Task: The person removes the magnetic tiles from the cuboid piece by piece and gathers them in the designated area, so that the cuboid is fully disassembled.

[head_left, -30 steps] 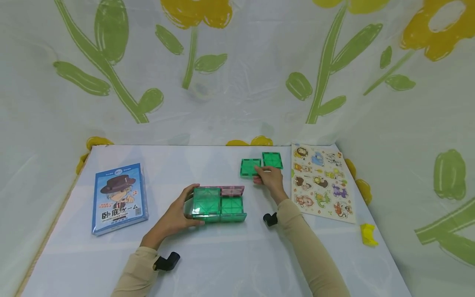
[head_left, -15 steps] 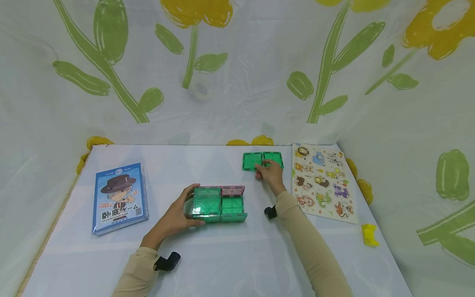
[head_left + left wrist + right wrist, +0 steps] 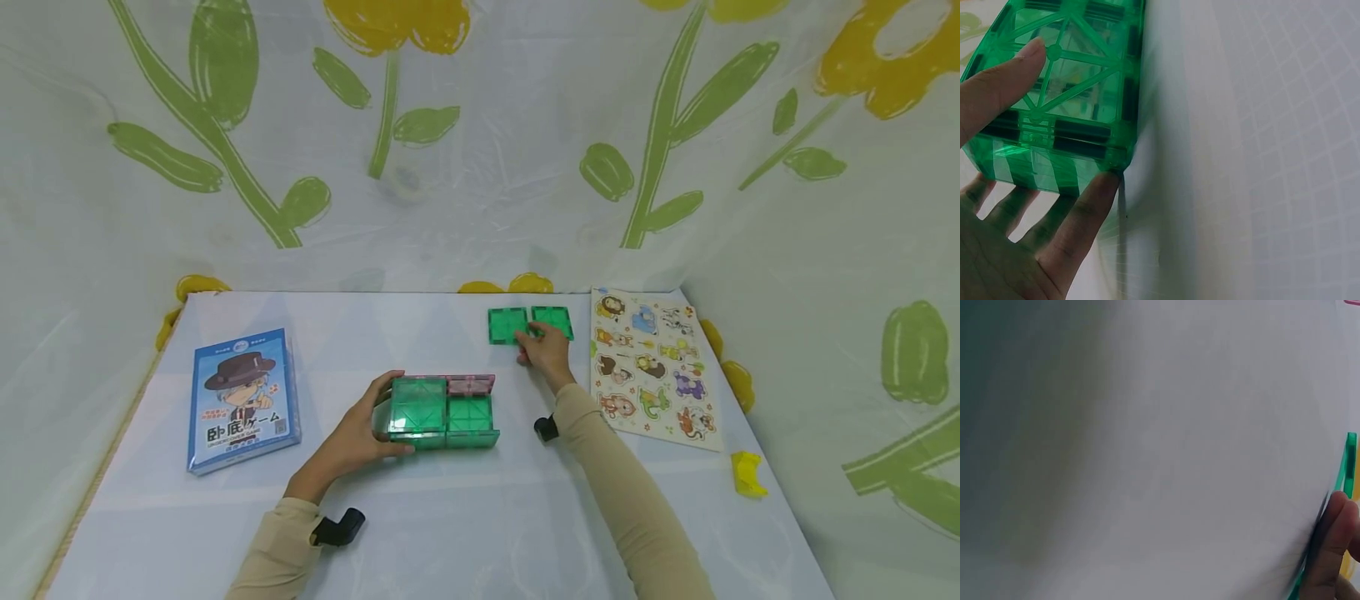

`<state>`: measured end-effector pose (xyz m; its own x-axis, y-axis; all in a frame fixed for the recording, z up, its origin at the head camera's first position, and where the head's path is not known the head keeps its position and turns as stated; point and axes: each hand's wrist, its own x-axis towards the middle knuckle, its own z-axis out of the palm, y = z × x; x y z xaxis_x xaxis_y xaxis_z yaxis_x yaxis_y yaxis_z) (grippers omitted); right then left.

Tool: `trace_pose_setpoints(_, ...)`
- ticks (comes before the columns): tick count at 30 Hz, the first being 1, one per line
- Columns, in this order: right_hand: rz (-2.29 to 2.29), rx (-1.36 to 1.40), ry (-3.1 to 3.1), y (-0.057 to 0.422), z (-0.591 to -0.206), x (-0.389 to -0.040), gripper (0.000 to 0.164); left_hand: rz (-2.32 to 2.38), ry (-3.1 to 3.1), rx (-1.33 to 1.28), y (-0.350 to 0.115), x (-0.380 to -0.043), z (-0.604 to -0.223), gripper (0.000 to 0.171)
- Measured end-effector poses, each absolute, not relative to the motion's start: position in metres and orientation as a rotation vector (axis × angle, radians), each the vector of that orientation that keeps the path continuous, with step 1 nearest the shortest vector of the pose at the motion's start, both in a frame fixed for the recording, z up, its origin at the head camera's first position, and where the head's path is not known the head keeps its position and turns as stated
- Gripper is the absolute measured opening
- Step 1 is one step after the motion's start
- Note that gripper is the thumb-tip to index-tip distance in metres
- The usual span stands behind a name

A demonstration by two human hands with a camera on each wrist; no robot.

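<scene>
In the head view my left hand (image 3: 358,435) grips the left end of a box-like build of green magnetic tiles (image 3: 418,407). Its thumb lies over the front tile and the other fingers reach behind, as the left wrist view shows through the clear green plastic (image 3: 1079,69). A pink tile (image 3: 471,385) stands along the build's back right side. Farther back, my right hand (image 3: 546,352) pinches the lower right corner of a flat green magnetic tile (image 3: 507,325). A second green tile (image 3: 553,320) lies just right of it, partly behind the fingers.
A blue game box (image 3: 242,400) lies at the left of the white table (image 3: 450,525). On the right are an animal sticker sheet (image 3: 652,367) and a small yellow piece (image 3: 747,475). A flower-print cloth (image 3: 480,167) rises behind the table's back edge.
My right hand has moved the nearer green tile backward, level with the second tile, then slightly left, leaving a narrow gap. The left hand and the build have stayed in place.
</scene>
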<state>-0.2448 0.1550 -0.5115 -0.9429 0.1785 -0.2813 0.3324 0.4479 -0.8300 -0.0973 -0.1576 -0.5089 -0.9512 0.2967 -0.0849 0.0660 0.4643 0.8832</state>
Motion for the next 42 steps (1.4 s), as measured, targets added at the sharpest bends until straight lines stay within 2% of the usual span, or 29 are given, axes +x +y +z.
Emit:
trace_pose_setpoints(13, -1.478, 0.472, 2.555, 0.148, -0.512, -0.252, 0.045, 1.498, 2.475, 0.328, -0.159, -0.097, -0.512, 0.112)
trace_pose_setpoints(27, -1.308, 0.375, 2.644, 0.147, -0.503, -0.242, 0.059, 1.456, 2.509, 0.317, -0.158, -0.096, -0.51, 0.112)
trace_pose_setpoints(35, -1.247, 0.283, 2.712, 0.146, -0.496, -0.233, 0.051, 1.471, 2.496, 0.331, -0.158, -0.096, -0.509, 0.112)
trace_pose_setpoints(42, -1.143, 0.087, 2.742, 0.148, -0.493, -0.228, 0.04, 1.458, 2.5, 0.347, -0.159, -0.098, -0.508, 0.113)
